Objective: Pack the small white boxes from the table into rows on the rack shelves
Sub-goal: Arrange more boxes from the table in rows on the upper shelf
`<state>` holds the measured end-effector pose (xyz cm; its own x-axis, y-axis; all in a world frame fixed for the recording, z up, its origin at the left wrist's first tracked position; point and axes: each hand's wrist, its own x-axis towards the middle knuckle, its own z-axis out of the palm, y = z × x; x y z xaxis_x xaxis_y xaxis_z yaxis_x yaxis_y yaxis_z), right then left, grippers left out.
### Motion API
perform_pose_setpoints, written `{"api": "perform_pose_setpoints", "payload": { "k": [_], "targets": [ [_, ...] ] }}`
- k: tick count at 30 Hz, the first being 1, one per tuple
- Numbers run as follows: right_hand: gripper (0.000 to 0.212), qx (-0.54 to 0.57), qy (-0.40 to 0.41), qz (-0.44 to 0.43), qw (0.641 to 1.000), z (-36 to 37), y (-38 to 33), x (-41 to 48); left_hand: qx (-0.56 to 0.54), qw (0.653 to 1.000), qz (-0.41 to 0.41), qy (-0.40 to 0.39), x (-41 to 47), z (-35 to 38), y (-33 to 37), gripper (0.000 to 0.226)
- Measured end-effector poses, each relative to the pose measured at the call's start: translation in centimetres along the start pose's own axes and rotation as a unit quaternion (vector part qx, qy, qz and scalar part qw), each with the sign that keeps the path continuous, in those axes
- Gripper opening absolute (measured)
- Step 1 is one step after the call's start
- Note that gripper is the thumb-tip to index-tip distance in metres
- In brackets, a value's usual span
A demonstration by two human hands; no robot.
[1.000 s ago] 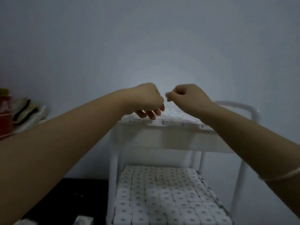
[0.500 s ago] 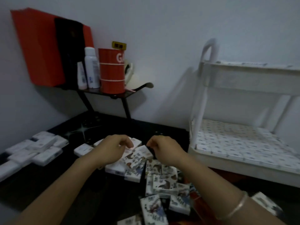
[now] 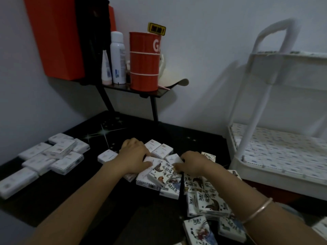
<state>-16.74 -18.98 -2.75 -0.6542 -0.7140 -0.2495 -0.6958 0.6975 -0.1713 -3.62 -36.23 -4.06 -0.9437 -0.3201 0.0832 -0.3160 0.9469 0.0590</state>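
Small white boxes lie in a loose pile (image 3: 203,191) on the black table (image 3: 70,200), many with printed drawings face up. My left hand (image 3: 136,156) is down on the pile, its fingers curled over a white box (image 3: 150,160). My right hand (image 3: 192,163) faces it, thumb and fingertips pinching the edge of another white box (image 3: 172,159). A printed box (image 3: 159,174) lies tilted between the two hands. The white rack (image 3: 251,121) stands at the right; its lower shelf (image 3: 283,149) holds rows of boxes, and the upper shelf (image 3: 292,57) shows box edges.
Another group of white boxes (image 3: 53,156) lies at the table's left. A black wall shelf (image 3: 138,90) at the back carries a red bucket (image 3: 144,61), a spray can (image 3: 117,57) and a red case (image 3: 56,36). A bangle (image 3: 256,213) is on my right wrist.
A second ago both hands were up at the rack's top shelf. They have dropped left to the table, and since half a second ago they have closed onto boxes in the pile.
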Motion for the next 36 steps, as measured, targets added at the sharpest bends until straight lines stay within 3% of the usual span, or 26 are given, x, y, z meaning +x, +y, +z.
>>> {"api": "perform_pose_setpoints", "payload": {
  "k": [5,11,17,20,24,31,36],
  "targets": [
    [0.047,0.088,0.072,-0.007,0.993,0.4,0.1,-0.7,0.002,1.000,0.001,0.007,0.4,-0.1,-0.1,0.040],
    [0.030,0.193,0.208,-0.082,0.955,-0.4,0.8,-1.1,-0.142,0.987,-0.009,0.079,-0.9,-0.3,0.2,0.034],
    [0.021,0.367,0.178,-0.140,0.902,-3.0,2.9,-3.9,-0.371,0.920,0.002,0.129,-1.6,-4.2,2.2,0.028],
    [0.020,0.362,0.201,-0.144,0.899,-5.1,4.8,-6.1,-0.415,0.897,0.036,0.149,-1.4,-7.4,4.9,0.032],
    [0.020,0.363,0.251,-0.165,0.882,-9.3,8.3,-10.5,-0.376,0.898,0.091,0.209,-0.3,-12.8,11.1,0.037],
    [0.008,0.316,0.423,-0.128,0.840,-15.8,16.4,-19.4,-0.381,0.850,0.235,0.279,1.7,-21.6,24.6,0.033],
    [0.009,0.170,0.531,-0.045,0.829,-19.9,22.0,-23.0,-0.298,0.851,0.306,0.304,6.3,-26.6,32.2,0.033]
  ]
}}
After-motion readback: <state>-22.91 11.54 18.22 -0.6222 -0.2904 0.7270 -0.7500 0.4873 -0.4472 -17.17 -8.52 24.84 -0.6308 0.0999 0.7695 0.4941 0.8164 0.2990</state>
